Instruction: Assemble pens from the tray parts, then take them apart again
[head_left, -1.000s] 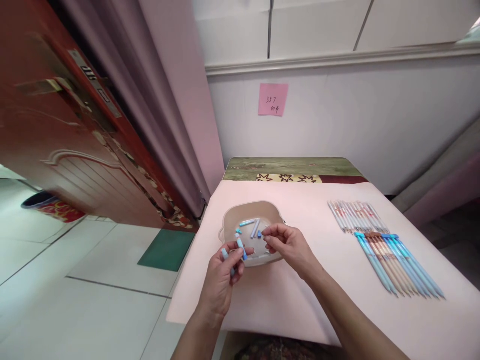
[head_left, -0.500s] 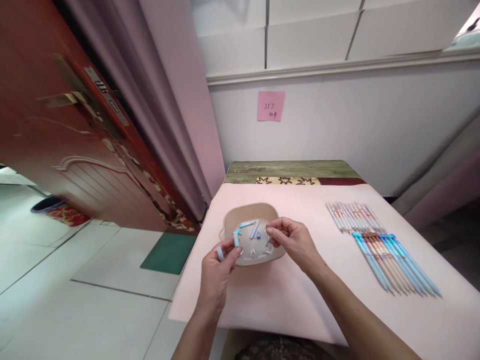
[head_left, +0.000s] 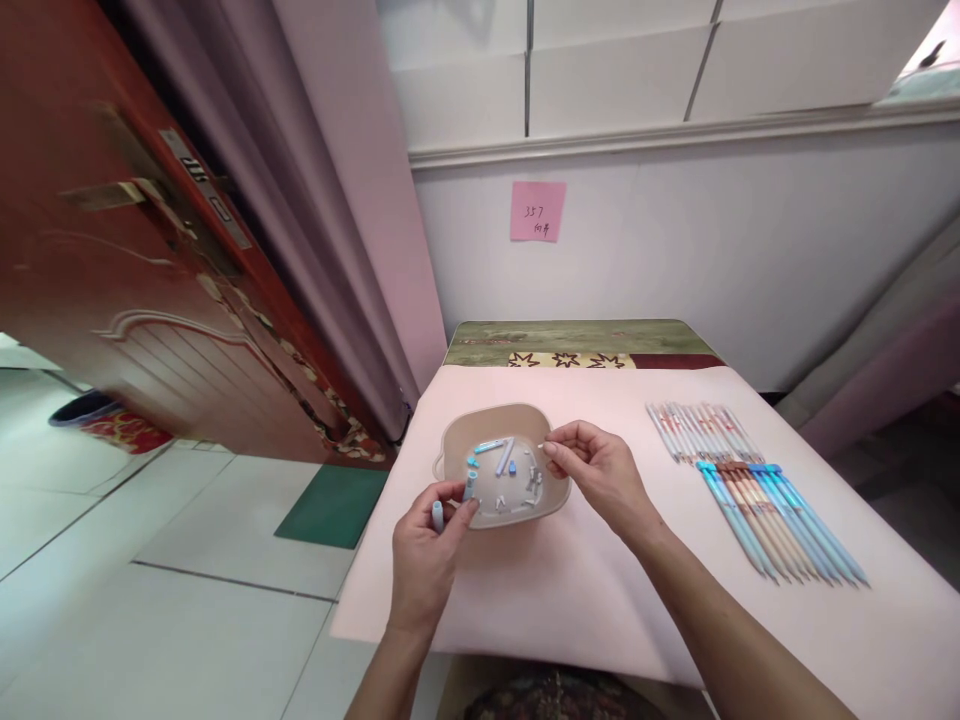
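Observation:
A beige tray [head_left: 491, 417] sits on the pink-covered table [head_left: 600, 570] and holds several small blue and white pen parts [head_left: 504, 458]. My left hand [head_left: 426, 555] is closed at the tray's near left rim, gripping light blue pen pieces [head_left: 438, 515], one end pointing up toward the tray. My right hand [head_left: 606, 478] is at the tray's right rim, thumb and forefinger pinched on a thin small white part [head_left: 543, 446] that I can barely make out.
Two batches of pens lie in rows at the right: white ones [head_left: 697, 430] farther back, blue and brown ones [head_left: 776, 518] nearer. A pink note [head_left: 538, 211] is stuck on the wall. A red door [head_left: 135, 290] and curtain [head_left: 330, 230] stand left of the table.
Both hands have drawn apart: the left dropped toward the tray's near left rim with the blue pieces, the right shifted to the tray's right rim with its pinched part.

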